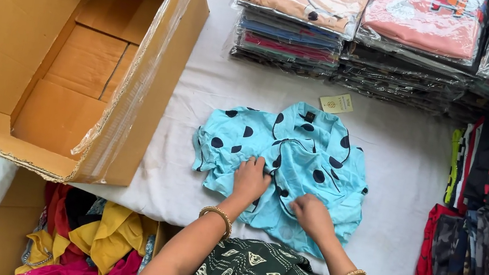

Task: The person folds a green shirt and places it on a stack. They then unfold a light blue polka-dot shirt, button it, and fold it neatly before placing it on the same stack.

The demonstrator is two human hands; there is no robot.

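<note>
Both hands, left hand (250,180) lying open and flat, right hand (311,213) pinching fabric, press the blue dotted shirt (292,165) smooth (cardboard box (75,52) open beyond the left).

Light blue polka-dot shirt (292,165) spread on the white-covered table.

The shirt is a pale turquoise garment scattered with large black dots and edged with thin black piping. It lies flat but rumpled, collar end toward the far side of the table, where a small cream tag sits just beyond the neckline. One short sleeve sticks out on the side nearer the cardboard box. The near hem is bunched and creased, and the front shows folds along the middle.
</note>
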